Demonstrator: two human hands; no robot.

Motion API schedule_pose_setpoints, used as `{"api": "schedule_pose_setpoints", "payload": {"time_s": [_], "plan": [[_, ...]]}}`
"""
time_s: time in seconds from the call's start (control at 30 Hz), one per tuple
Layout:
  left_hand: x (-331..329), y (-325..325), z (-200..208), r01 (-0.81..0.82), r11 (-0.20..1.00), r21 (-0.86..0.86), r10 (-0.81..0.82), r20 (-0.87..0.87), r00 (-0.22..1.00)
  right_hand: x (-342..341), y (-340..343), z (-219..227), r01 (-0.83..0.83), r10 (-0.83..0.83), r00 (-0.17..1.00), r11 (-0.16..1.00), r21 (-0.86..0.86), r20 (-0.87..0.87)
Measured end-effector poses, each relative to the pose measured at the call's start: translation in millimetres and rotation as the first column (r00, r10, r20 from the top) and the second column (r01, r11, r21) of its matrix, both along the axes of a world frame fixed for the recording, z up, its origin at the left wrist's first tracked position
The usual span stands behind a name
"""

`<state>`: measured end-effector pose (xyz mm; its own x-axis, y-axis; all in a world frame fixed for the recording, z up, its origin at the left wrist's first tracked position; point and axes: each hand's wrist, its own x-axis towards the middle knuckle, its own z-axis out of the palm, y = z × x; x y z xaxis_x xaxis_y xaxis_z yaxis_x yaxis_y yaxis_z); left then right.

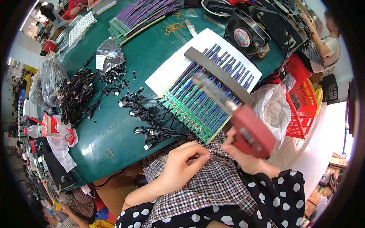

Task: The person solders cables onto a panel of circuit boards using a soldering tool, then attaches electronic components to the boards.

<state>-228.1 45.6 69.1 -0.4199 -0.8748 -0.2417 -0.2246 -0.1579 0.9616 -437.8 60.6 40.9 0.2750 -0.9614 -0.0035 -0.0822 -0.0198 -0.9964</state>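
My left hand [186, 162] is closed above the checked apron on my lap. Its thumb and index finger pinch the end of a thin wire [211, 152]. My right hand [247, 157] grips a red gun-shaped tool [253, 131] with a metallic barrel, smeared by motion. The barrel passes over a green circuit board panel [190, 119] lined with rows of coloured wires. A dark grey bar [216, 72] lies across those wires, on a white sheet [161, 78]. Black cables [152, 131] run from the panel's left edge.
Loose black connectors [114, 78] and a bundle of black cables [76, 95] cover the table's left side. A fan [243, 36] stands at the back right. Beside the table are a white plastic bag [273, 108] and red crates [304, 106]. Another person [327, 49] sits at the far right.
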Motion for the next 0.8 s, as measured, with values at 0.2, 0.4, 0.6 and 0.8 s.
{"api": "schedule_pose_setpoints", "payload": {"time_s": [0.2,0.4,0.6,0.8], "plan": [[-1.8,4.0,-4.6,0.001,0.938,-0.346,0.005,0.017,1.0,7.5,-6.9,19.2,-0.009,-0.036,0.982,0.972,0.233,0.188],[-4.5,3.8,-4.7,0.041,0.83,-0.557,0.015,0.095,0.995,8.3,-5.7,15.6,-0.095,0.016,0.97,0.944,0.317,0.243],[-8.1,6.1,2.2,0.004,0.782,-0.623,0.098,0.13,0.987,10.7,-1.2,19.8,-0.053,-0.029,0.962,0.956,0.288,0.273],[-6.4,5.0,-7.1,-0.069,0.723,-0.688,0.165,0.075,0.983,-5.3,-6.6,23.0,0.183,-0.257,0.926,0.946,0.266,0.278]]}}
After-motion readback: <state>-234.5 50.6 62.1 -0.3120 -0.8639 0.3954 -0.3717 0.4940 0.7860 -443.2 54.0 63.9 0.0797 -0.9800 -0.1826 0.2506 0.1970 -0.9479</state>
